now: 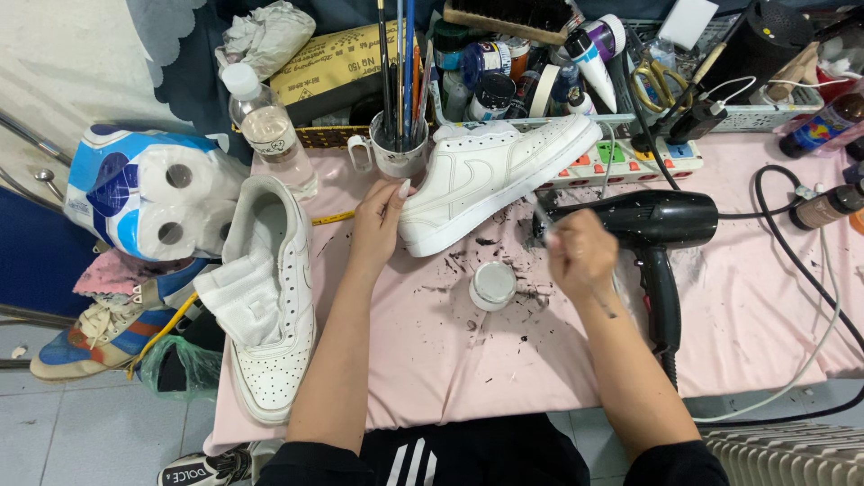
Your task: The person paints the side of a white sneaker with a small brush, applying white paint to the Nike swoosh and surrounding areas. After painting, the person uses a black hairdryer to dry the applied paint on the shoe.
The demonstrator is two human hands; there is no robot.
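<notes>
the pink table cover [504,360] is crowded along its 12 o'clock edge by a basket of bottles and jars [504,72], a mug of brushes [399,135] and a power strip [630,162]. the open room lies toward 6 o'clock, a bare stretch between the two forearms, speckled with dark flecks. a black hair dryer [652,225] lies at 3 o'clock, its cord trailing off the right edge. a second white sneaker [270,306], stuffed with white cloth, lies along the 9 o'clock edge, its toe near the front corner. beyond that edge sit a pack of toilet rolls [148,193] and a blue and orange sneaker [99,333].

the white sneaker [490,175] lies on its side just above centre, toe toward 1 o'clock, sole facing the person. the left hand [378,220] rests against its heel, fingers loosely curled and pressed to it, steadying rather than clasping. the right hand [580,252] is closed in a pinch around a thin brush [544,220], the tip blurred and pointing toward the sneaker's sole near the midfoot. a small round white paint pot [493,286] stands open between the hands, at 6 o'clock from the sneaker and just beside the right hand.
</notes>
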